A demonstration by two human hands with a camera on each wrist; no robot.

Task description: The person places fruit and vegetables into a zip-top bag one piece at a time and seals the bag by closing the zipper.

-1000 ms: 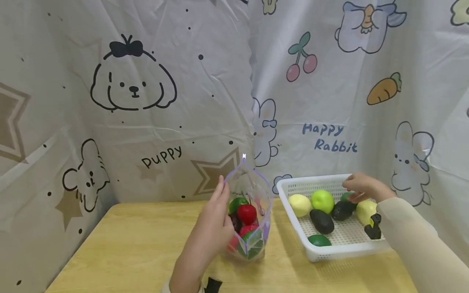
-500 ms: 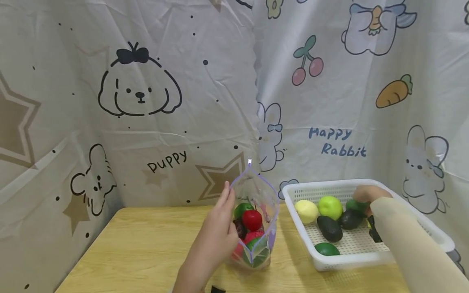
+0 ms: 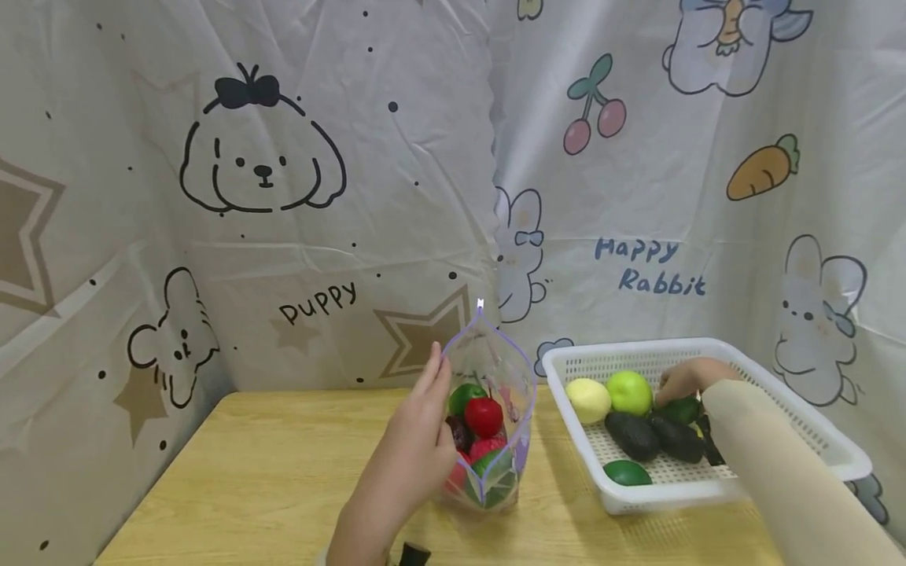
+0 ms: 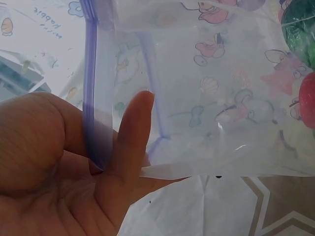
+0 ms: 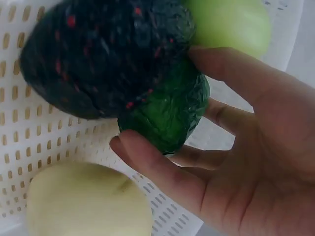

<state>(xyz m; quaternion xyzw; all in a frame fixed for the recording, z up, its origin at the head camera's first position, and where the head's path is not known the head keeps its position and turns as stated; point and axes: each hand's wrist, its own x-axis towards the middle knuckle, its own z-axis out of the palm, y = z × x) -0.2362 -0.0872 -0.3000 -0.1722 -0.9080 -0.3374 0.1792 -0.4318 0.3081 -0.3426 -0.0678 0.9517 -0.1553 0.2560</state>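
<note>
My left hand [image 3: 418, 440] pinches the side of a clear zip bag [image 4: 236, 147] by its purple-edged mouth, which stands open. Inside the bag lie a red apple [image 3: 484, 417], a green fruit [image 3: 465, 397] and several other red, green and dark pieces. Over the white basket [image 3: 842, 464], my right hand [image 5: 266, 132] curls its fingers and thumb round a wrinkled green fruit [image 5: 167, 113]. Against that fruit lies a dark avocado [image 5: 98, 59] with red specks. A light-green apple [image 5: 231, 24] and a pale yellow fruit [image 5: 88, 201] lie close by.
Elsewhere in the basket are a second dark avocado [image 3: 632, 436], a pale yellow round fruit [image 3: 587, 401] and a green fruit [image 3: 627, 472] at the near corner. The wooden table [image 3: 283, 479] ends at a printed curtain [image 3: 318, 251] behind. The right sleeve covers part of the basket.
My right hand has come down into the basket and taken hold of the green fruit. The dark avocado beside it has shifted slightly nearer. The left hand keeps its grip on the bag.
</note>
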